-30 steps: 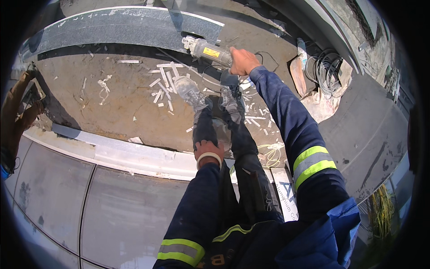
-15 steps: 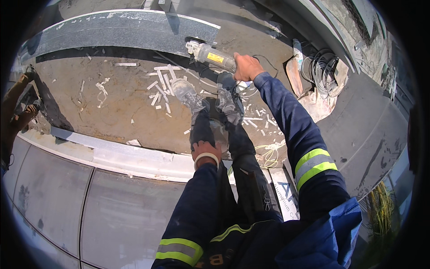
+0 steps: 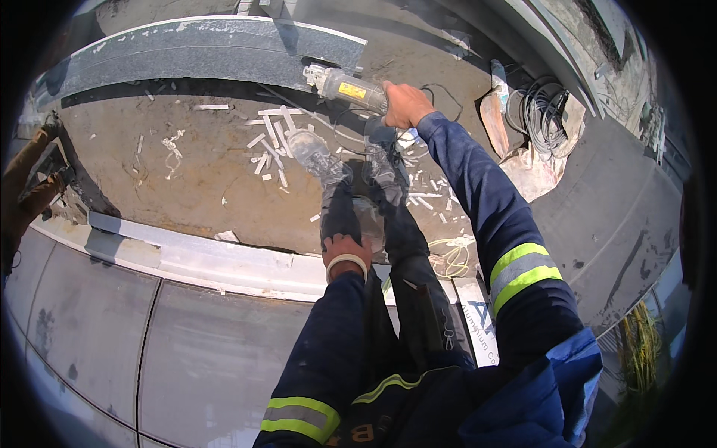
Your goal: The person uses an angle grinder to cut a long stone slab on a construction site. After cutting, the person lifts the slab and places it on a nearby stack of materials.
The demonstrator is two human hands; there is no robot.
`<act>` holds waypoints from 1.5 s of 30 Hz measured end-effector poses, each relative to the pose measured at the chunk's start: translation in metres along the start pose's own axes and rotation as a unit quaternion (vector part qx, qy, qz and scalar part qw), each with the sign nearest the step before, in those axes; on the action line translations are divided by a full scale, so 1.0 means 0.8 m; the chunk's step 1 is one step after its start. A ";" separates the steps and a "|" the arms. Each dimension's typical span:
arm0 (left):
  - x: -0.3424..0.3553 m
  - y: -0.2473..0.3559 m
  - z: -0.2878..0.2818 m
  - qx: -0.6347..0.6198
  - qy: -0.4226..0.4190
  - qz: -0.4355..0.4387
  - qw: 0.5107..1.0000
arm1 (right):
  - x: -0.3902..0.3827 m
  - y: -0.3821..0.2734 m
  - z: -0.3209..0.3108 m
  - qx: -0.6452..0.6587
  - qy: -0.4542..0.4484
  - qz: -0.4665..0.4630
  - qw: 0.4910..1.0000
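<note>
My right hand (image 3: 407,105) is wrapped round the rear of a dusty grey angle grinder (image 3: 349,91) with a yellow label. The grinder's head is at the lower edge of a long grey panel (image 3: 202,54), near its right end. Its disc cannot be made out, nor whether it touches the panel. My left hand (image 3: 345,250) lies on my left knee with nothing held in it, a pale band round the wrist. Both sleeves are dark blue with reflective stripes.
White offcut strips (image 3: 278,134) lie by my dusty shoes (image 3: 310,149). A cable coil (image 3: 544,119) rests on a pale sack at right. Behind my feet runs a white ledge (image 3: 216,263) beside grey panels (image 3: 224,351). Another person's hands (image 3: 45,187) show at far left.
The grinder and my right hand have shifted slightly left along the panel's edge. My left hand stays on the knee. The other person's arm at far left has moved a little.
</note>
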State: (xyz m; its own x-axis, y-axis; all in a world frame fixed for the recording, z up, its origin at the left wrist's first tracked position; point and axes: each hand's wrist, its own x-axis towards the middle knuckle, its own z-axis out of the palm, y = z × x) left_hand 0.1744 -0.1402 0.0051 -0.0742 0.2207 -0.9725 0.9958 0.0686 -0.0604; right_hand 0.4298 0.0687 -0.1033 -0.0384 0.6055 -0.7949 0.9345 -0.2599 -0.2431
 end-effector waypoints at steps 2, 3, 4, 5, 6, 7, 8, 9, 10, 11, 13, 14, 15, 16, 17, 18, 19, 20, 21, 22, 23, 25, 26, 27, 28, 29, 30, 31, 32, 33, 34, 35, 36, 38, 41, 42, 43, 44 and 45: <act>0.001 0.000 0.000 -0.004 -0.001 0.001 1.000 | -0.009 0.006 -0.002 -0.004 -0.006 0.009 1.000; 0.001 -0.001 0.000 -0.006 -0.002 0.000 1.000 | -0.012 0.009 -0.003 -0.005 -0.006 0.010 1.000; 0.002 0.000 0.000 -0.005 -0.003 -0.005 1.000 | -0.014 0.012 -0.003 -0.008 -0.008 0.015 1.000; 0.001 0.000 0.000 -0.010 -0.002 -0.002 1.000 | -0.015 0.013 -0.003 -0.006 -0.006 0.012 1.000; 0.001 0.000 -0.001 -0.012 0.001 -0.002 1.000 | -0.015 0.014 -0.003 -0.006 -0.005 0.013 1.000; 0.000 0.000 -0.001 -0.011 0.004 -0.003 1.000 | -0.013 0.014 -0.003 -0.005 -0.004 0.014 1.000; 0.000 0.001 -0.001 -0.016 0.010 0.001 1.000 | -0.010 0.013 -0.002 -0.005 -0.004 0.010 1.000; -0.002 0.001 -0.001 -0.019 0.017 0.004 1.000 | -0.006 0.012 -0.001 -0.004 -0.003 0.006 1.000; -0.002 0.001 -0.002 -0.015 0.022 0.004 1.000 | -0.002 0.011 0.000 -0.003 -0.001 0.003 1.000; -0.003 0.002 -0.002 -0.019 0.023 0.007 1.000 | 0.002 0.008 0.002 0.003 0.003 -0.002 1.000; -0.002 0.002 -0.003 -0.009 0.019 0.003 1.000 | 0.011 0.003 0.004 0.014 0.012 -0.010 1.000; -0.002 0.003 -0.002 -0.014 0.013 0.000 1.000 | 0.015 0.001 0.004 0.014 0.014 -0.012 1.000; -0.001 0.003 -0.002 -0.013 0.006 -0.004 1.000 | 0.017 -0.001 0.004 0.013 0.016 -0.014 1.000; -0.001 0.003 -0.002 -0.008 -0.001 -0.008 1.000 | 0.017 -0.001 0.004 0.014 0.021 -0.018 1.000; 0.000 0.003 -0.002 -0.009 0.003 -0.005 1.000 | 0.016 -0.001 0.003 0.009 0.014 -0.017 1.000; -0.001 0.002 -0.001 -0.008 0.007 -0.001 1.000 | 0.012 0.001 0.002 0.005 0.010 -0.019 1.000; -0.001 0.002 -0.001 0.003 0.009 0.001 1.000 | 0.007 0.004 0.000 0.000 0.007 -0.019 1.000; 0.000 0.002 -0.001 -0.005 0.007 0.002 1.000 | 0.001 0.007 -0.001 -0.005 0.000 -0.012 1.000; 0.000 0.002 -0.001 -0.003 0.003 -0.001 1.000 | -0.005 0.010 -0.003 -0.009 -0.007 -0.006 1.000; 0.001 0.002 -0.001 0.002 -0.001 -0.006 1.000 | -0.010 0.013 -0.004 -0.014 -0.018 0.001 1.000; 0.001 0.002 0.000 -0.003 -0.001 -0.003 1.000 | -0.014 0.015 -0.006 -0.014 -0.014 0.003 1.000; 0.002 0.002 0.000 0.002 -0.004 -0.004 1.000 | -0.018 0.017 -0.006 -0.012 -0.010 0.005 1.000; 0.002 0.002 0.000 -0.005 -0.002 -0.001 1.000 | -0.017 0.017 -0.005 -0.011 -0.009 0.006 1.000; 0.003 0.003 0.001 -0.007 -0.002 -0.002 1.000 | -0.015 0.016 -0.004 -0.008 -0.002 0.004 1.000; 0.003 0.002 0.001 -0.002 -0.004 -0.005 1.000 | -0.011 0.014 -0.001 -0.003 0.000 0.003 1.000; 0.003 0.002 0.001 -0.005 -0.001 -0.005 1.000 | -0.007 0.012 0.001 0.000 0.005 0.000 1.000; 0.003 0.003 0.002 -0.004 0.000 -0.006 1.000 | -0.002 0.010 0.004 0.003 0.006 -0.003 1.000; 0.003 0.003 0.002 0.001 0.000 -0.008 1.000 | 0.003 0.008 0.006 0.006 0.007 -0.005 1.000; 0.002 0.002 0.002 -0.002 -0.002 -0.007 1.000 | 0.008 0.005 0.007 0.010 0.011 -0.009 1.000; 0.002 0.003 0.002 -0.002 -0.004 -0.007 1.000 | 0.011 0.003 0.008 0.012 0.015 -0.013 1.000; 0.002 0.003 0.002 0.001 -0.005 -0.007 1.000 | 0.013 0.002 0.007 0.013 0.020 -0.016 1.000; 0.002 0.003 0.002 -0.006 -0.005 -0.006 1.000 | 0.013 0.002 0.006 0.012 0.018 -0.018 1.000; 0.001 0.003 0.001 -0.007 -0.004 -0.005 1.000 | 0.011 0.002 0.004 0.012 0.015 -0.019 1.000; 0.001 0.003 -0.001 -0.009 -0.005 -0.004 1.000 | 0.003 0.005 0.001 0.005 0.011 -0.014 1.000; 0.000 0.003 -0.004 -0.010 -0.008 -0.004 1.000 | -0.015 0.015 -0.004 -0.011 0.004 -0.001 1.000; 0.000 0.003 -0.004 -0.010 -0.009 -0.005 1.000 | -0.019 0.017 -0.004 -0.014 0.002 0.002 1.000; 0.000 0.002 -0.004 -0.006 -0.012 -0.008 1.000 | -0.021 0.020 -0.004 -0.015 -0.002 0.005 1.000; 0.000 0.002 -0.004 -0.010 -0.010 -0.004 1.000 | -0.022 0.023 -0.003 -0.014 0.000 0.007 1.000; -0.001 0.002 -0.004 -0.010 -0.008 -0.004 1.000 | -0.022 0.024 -0.002 -0.011 0.002 0.008 1.000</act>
State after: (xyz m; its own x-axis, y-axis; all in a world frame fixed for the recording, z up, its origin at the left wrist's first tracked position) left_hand 0.1759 -0.1370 0.0064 -0.0817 0.2051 -0.9753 0.9939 0.0895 -0.0644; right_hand 0.4487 0.0542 -0.0930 -0.0225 0.6037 -0.7969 0.9426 -0.2528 -0.2181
